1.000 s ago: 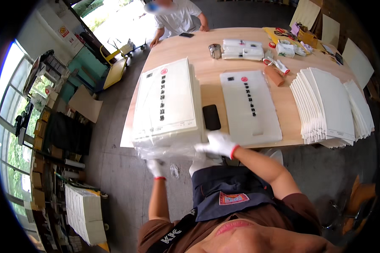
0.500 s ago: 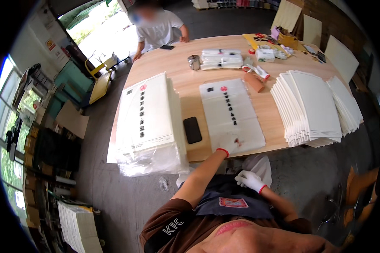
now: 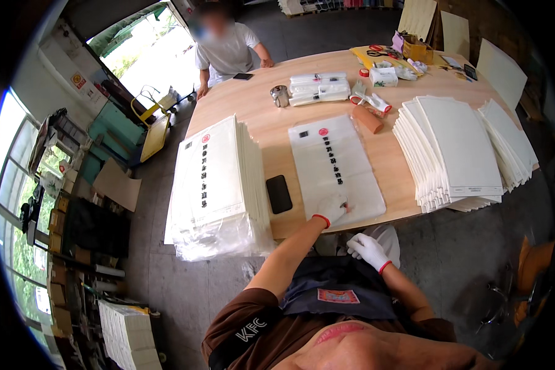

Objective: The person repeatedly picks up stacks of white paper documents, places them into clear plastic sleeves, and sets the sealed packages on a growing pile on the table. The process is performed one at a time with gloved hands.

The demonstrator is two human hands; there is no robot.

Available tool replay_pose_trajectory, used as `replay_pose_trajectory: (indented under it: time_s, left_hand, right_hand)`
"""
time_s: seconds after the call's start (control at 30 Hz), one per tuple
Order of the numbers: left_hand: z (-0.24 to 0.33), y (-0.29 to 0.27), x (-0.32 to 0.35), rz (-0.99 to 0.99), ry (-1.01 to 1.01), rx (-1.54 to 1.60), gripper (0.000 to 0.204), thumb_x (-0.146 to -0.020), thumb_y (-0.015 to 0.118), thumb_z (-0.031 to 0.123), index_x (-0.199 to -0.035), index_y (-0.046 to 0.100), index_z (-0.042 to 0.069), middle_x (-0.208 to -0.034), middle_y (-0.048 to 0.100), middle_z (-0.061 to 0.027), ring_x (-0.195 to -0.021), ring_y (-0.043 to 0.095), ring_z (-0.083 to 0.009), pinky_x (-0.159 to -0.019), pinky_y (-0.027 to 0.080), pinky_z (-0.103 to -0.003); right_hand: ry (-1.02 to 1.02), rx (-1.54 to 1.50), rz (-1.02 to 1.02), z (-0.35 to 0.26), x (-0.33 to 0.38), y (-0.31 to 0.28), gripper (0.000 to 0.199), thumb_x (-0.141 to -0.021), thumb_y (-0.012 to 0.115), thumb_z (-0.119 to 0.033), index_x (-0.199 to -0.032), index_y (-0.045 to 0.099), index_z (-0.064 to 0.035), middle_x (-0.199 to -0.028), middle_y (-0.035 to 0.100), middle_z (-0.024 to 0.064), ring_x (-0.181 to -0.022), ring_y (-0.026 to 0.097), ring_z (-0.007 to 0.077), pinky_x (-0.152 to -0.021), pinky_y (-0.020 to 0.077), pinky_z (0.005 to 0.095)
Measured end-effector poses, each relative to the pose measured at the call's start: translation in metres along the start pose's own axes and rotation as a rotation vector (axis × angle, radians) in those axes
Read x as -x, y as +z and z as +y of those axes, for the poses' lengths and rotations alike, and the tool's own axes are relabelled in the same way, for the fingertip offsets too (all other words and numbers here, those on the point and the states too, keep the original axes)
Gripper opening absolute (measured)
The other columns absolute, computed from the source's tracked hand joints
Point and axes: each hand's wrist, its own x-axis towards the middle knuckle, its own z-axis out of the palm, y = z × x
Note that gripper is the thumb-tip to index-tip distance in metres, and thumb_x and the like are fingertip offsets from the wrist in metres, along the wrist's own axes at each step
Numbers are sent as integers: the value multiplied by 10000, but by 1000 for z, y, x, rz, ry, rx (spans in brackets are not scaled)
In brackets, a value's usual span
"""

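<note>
My left hand (image 3: 332, 208), in a white glove with a red cuff, rests on the near end of a flat stack of clear printed plastic bags (image 3: 334, 151). Reddish bare fingertips seem to show there; white glove against pale plastic blurs whether they pinch a bag. My right hand (image 3: 370, 251), gloved alike, hangs just off the table's front edge over my dark apron (image 3: 327, 280). Its fingers are loosely bent and slightly apart, with nothing visible in them. Left of the bags lie a black phone (image 3: 279, 193) and a tall pile of white printed packets (image 3: 213, 166) with clear plastic at its near end.
Fanned white paper packets (image 3: 453, 148) cover the table's right side. Further back are a brown roll (image 3: 367, 119), spare gloves (image 3: 371, 100), rolled plastic bags (image 3: 319, 88) and a metal cup (image 3: 280, 96). Another person (image 3: 228, 49) is at the far left edge, beside a second phone (image 3: 243, 76).
The view has shifted slightly. My left hand stays at the near end of the bags, its glove showing a bit more plainly. My right hand remains by the table's front edge.
</note>
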Motion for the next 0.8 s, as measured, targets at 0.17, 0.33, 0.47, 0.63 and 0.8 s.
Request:
replay_pose_trajectory:
  time_s: [0.17, 0.33, 0.47, 0.63, 0.8]
  left_hand:
    - [-31, 7, -13, -99, -199, 664, 152, -792, 677, 219, -851, 622, 90, -918, 616, -113, -855, 603, -275, -775, 492, -385]
    - [6, 4, 4, 34, 35, 32, 81, -803, 651, 147, -838, 623, 79, -849, 609, -86, -803, 601, -212, -755, 496, -362]
    - [-19, 12, -11, -152, -156, 379, 103, -809, 657, 143, -883, 630, 76, -849, 634, -64, -824, 613, -171, -754, 494, -331]
    - [-53, 27, -26, -326, -161, 784, 109, -821, 656, 124, -885, 633, 39, -831, 662, -55, -829, 616, -135, -733, 485, -286]
    - [-5, -6, -27, -367, -214, 611, 115, -830, 652, 103, -863, 615, 0, -839, 670, -66, -845, 627, -135, -773, 497, -261]
  right_hand:
    - [17, -31, -49, -1, 5, 11, 273, -914, 584, -304, -913, 603, -32, -772, 659, 32, -636, 594, 97, -591, 491, 246]
    - [50, -41, -11, 16, 12, 4, 280, -917, 579, -296, -930, 604, -17, -773, 660, 42, -641, 598, 103, -589, 492, 249]
    - [27, -29, -10, 11, 16, 7, 282, -918, 574, -290, -940, 605, -10, -775, 660, 47, -644, 601, 109, -587, 494, 253]
    - [50, -62, -25, 19, 18, 11, 270, -921, 574, -286, -946, 606, -19, -777, 658, 37, -645, 596, 96, -583, 490, 245]
    - [82, -99, -3, 28, 25, 11, 260, -925, 574, -285, -950, 606, -28, -776, 655, 31, -643, 590, 89, -581, 489, 238]
